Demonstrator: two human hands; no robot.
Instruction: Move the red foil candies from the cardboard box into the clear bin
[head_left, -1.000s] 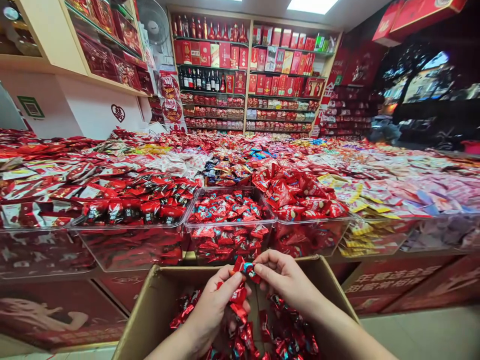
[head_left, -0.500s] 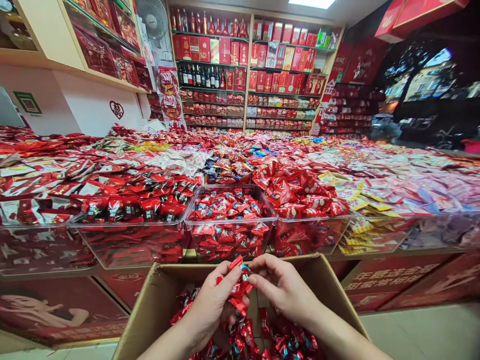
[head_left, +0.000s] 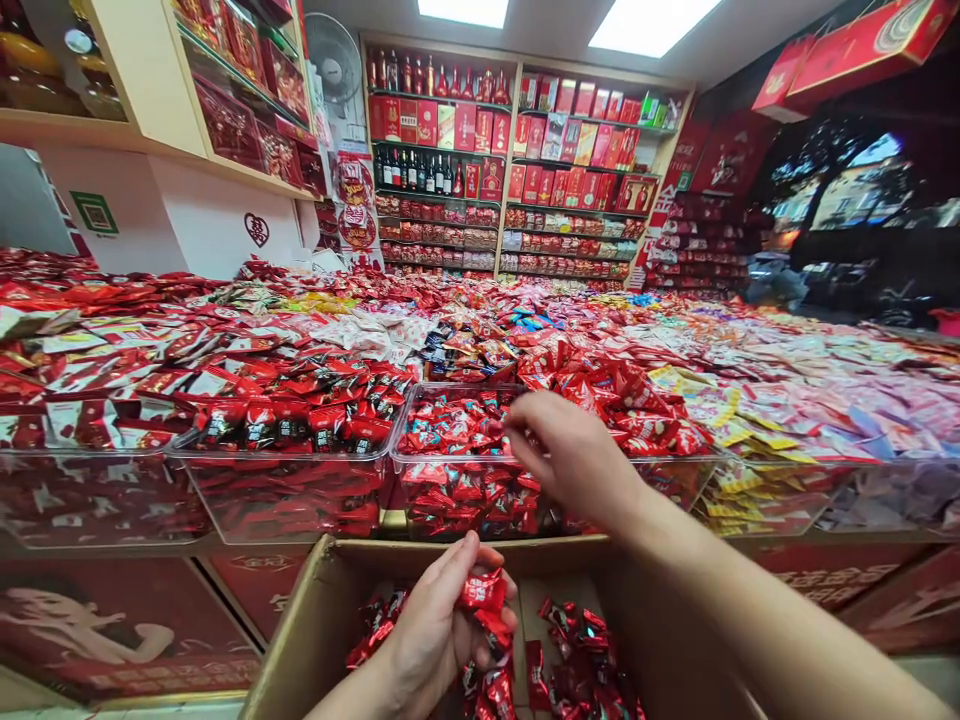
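My left hand [head_left: 450,610] is curled, palm up, around a few red-wrapped candies [head_left: 484,592] above the open cardboard box [head_left: 289,640]. My right hand [head_left: 574,450] is over the right part of a clear plastic bin [head_left: 442,460] full of red candies with blue marks [head_left: 450,425]. Its fingers are bent together and slightly blurred; red candies behind the fingertips make it hard to see what they pinch. More red-wrapped candies [head_left: 585,650] lie at the bottom of the box.
Left of the middle bin stands a bin of red and black packets [head_left: 289,430]; to its right are larger red packets [head_left: 645,415] and yellow packets [head_left: 731,420]. Heaps of sweets stretch back to shelves [head_left: 442,190] of bottles and boxes. The box's far edge meets the counter front.
My right hand has left my left hand and moved forward and up, over the middle bin. My left hand stays over the box with candies. The view has tilted up slightly.
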